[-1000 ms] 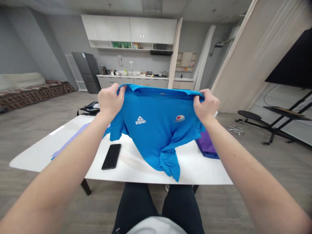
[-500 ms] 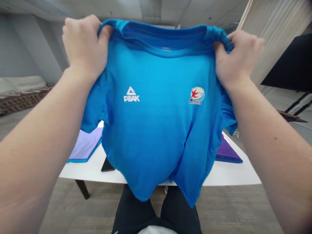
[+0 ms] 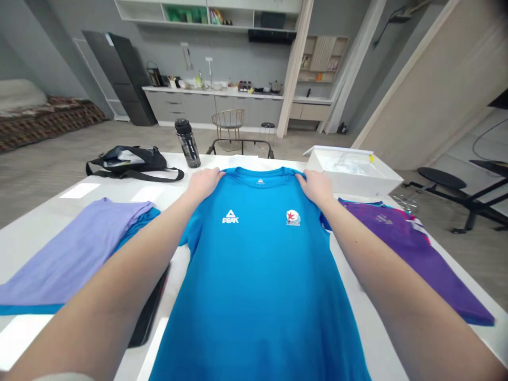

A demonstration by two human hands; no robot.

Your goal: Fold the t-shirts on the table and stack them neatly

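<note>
A bright blue T-shirt (image 3: 257, 275) with a white PEAK logo and a round badge lies spread front-up on the white table (image 3: 79, 188), its collar at the far side. My left hand (image 3: 204, 182) grips its left shoulder, fingers curled on the cloth. At the other shoulder my right hand (image 3: 315, 186) holds on the same way. Both arms stretch out over the shirt's sides.
A lavender shirt (image 3: 75, 248) lies at the left and a purple shirt (image 3: 408, 248) at the right. A dark phone (image 3: 148, 312) peeks out under my left arm. Beyond the collar stand a black bag (image 3: 127, 159), a dark bottle (image 3: 188, 143) and a white box (image 3: 349, 172).
The blue T-shirt was held up in the air by its shoulders; it has come down and now lies flat on the table, my hands still at its shoulders.
</note>
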